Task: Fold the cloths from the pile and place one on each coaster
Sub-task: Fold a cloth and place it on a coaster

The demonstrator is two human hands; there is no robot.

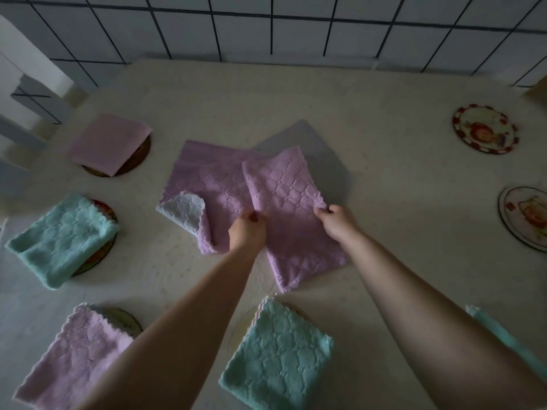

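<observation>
Four folded cloths [60, 238] sit on coasters at left and near edge. Centre: left hand [247, 230] and right hand [336, 220] each pinch top edge of purple cloth [291, 220], folded over pile [207, 184]. Two bare coasters [485, 128] far right.

Both of your bare forearms reach forward from the lower edge of the view and converge on the folded purple quilted microfibre cloth [293, 220], which serves as the landmark here. Your left hand [247, 232] sits at that cloth's left edge, knuckles up, fingers curled under and pinching the fabric. Your right hand [336, 220] is at the cloth's right edge, a little farther from you than the left, its thumb and fingertips closed in a pinch on the scalloped border. Your wrists are roughly straight, and your two hands are apart, with the cloth's width between them.
</observation>
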